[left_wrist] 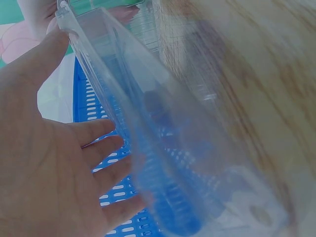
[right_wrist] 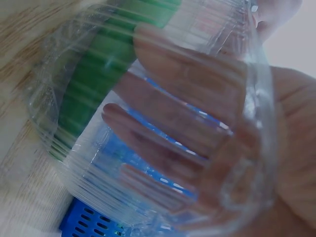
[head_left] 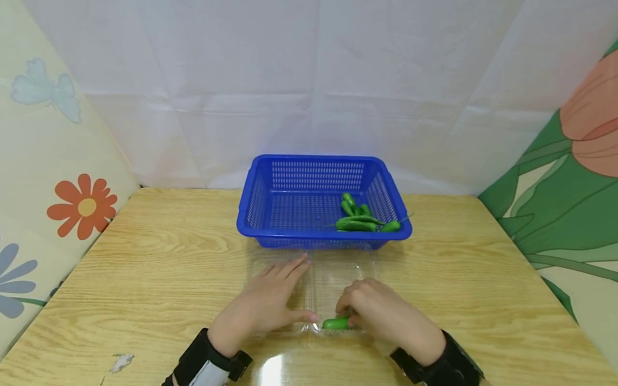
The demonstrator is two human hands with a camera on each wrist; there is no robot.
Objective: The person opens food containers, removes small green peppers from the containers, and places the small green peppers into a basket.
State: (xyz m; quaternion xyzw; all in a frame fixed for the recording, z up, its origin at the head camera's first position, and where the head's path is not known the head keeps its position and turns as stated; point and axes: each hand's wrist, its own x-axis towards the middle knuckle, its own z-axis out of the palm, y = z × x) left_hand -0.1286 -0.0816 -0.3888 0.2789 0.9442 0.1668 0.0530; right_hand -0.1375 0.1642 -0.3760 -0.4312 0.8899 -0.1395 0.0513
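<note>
A clear plastic clamshell box [head_left: 333,273] lies unfolded in front of the blue basket. My right hand [head_left: 381,311] reaches into its right half and pinches a green pepper [head_left: 335,324] near the front wall. Through the clear wall in the right wrist view, that pepper [right_wrist: 94,74] lies along the fingertips. Spread over the left half is my left hand [head_left: 270,303], fingers straight, thumb by the middle fold. In the left wrist view its fingers [left_wrist: 118,170] rest against the clear plastic.
Behind the box stands a blue plastic basket [head_left: 294,234], with several green peppers [head_left: 357,225] in its right front corner. The wooden table [head_left: 169,268] reaches back to a white cloth [head_left: 309,96]. Flowered panels stand on both sides.
</note>
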